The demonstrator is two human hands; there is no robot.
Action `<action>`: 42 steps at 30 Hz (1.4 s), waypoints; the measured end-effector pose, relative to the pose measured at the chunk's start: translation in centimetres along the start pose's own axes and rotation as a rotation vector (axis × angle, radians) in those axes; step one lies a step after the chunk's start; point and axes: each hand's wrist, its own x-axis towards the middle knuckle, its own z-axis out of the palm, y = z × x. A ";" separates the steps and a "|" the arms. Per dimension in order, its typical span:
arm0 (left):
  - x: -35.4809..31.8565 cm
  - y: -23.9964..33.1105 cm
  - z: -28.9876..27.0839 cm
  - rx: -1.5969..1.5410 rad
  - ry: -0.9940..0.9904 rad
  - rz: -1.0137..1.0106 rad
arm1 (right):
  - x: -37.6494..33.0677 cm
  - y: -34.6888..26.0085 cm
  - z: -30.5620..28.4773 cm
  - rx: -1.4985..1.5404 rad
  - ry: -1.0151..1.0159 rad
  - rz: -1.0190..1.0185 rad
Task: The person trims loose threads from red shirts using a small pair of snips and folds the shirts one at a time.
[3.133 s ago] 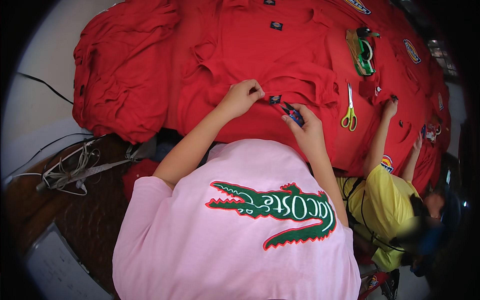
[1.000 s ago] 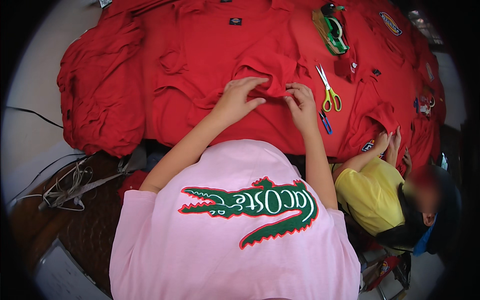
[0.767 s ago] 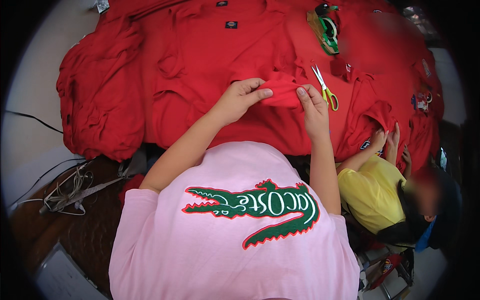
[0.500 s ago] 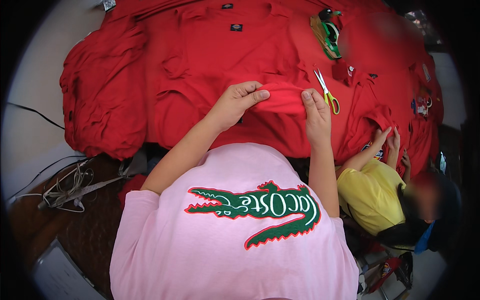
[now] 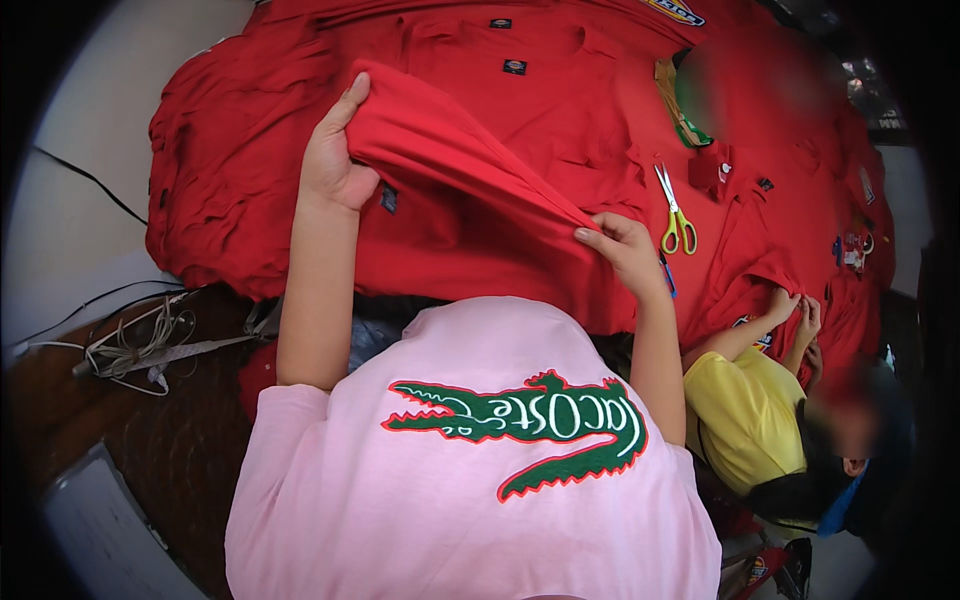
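In the upper middle of the frame, a red shirt (image 5: 450, 150), pinched at one end by the left hand (image 5: 335, 155) and at the other by the right hand (image 5: 625, 250). Probably soft, light, stretchy; best held by its edges.

The scene is viewed from above by a wide fisheye camera, worn on the head. It is directed downward and forward: the pink shirt (image 5: 440, 510) is seen very near, the red garments (image 5: 445, 135) somewhat farther, and toward the rim straight edges are bent.
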 end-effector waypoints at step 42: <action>-1.0 -15.5 -7.1 1.850 0.040 0.613 | -1.5 14.3 -10.3 -0.889 0.886 0.077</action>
